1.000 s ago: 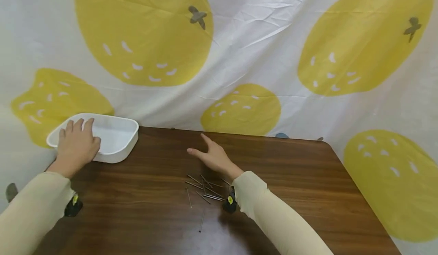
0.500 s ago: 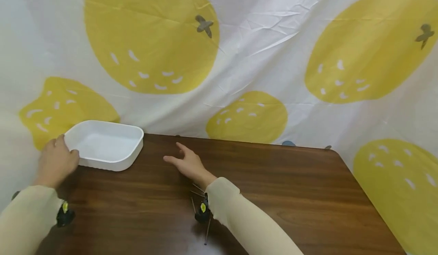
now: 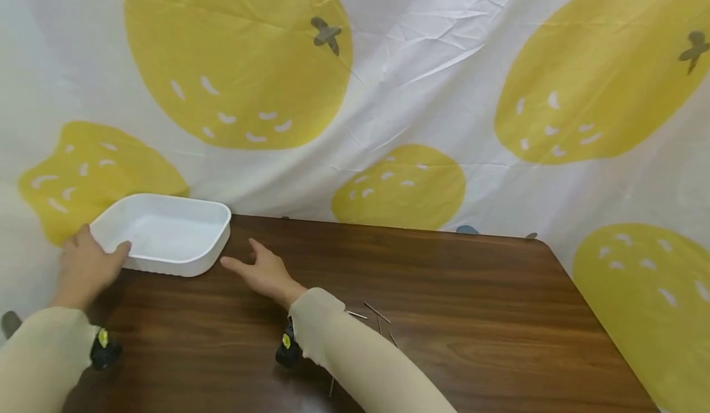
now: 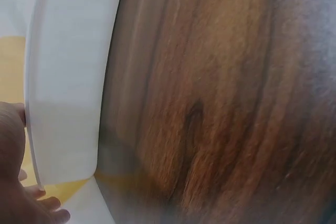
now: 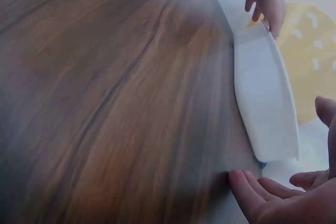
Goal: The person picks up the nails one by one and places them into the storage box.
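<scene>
A white rectangular tray point(image 3: 183, 265) with rounded corners stands at the table's far left, against the curtain. My left hand point(image 3: 89, 268) is at its left end, thumb by the near rim and fingers along the outer side. In the left wrist view, the thumb meets the tray's rim point(image 4: 30, 129) while the fingers point(image 4: 50, 203) spread loosely below the corner. My right hand point(image 3: 266, 274) reaches towards the tray's right end, thumb and fingers apart, holding nothing. The right wrist view shows a gap between its fingertips point(image 5: 239, 182) and the tray.
Several thin metal nails point(image 3: 377, 312) lie on the brown wooden table point(image 3: 471, 314), partly hidden by my right sleeve point(image 3: 355, 345). A white curtain point(image 3: 266, 179) with yellow fruit prints hangs along the back and sides.
My left hand has moved from over the tray to its left end. My right hand has moved left, from beyond the nails to near the tray's right end.
</scene>
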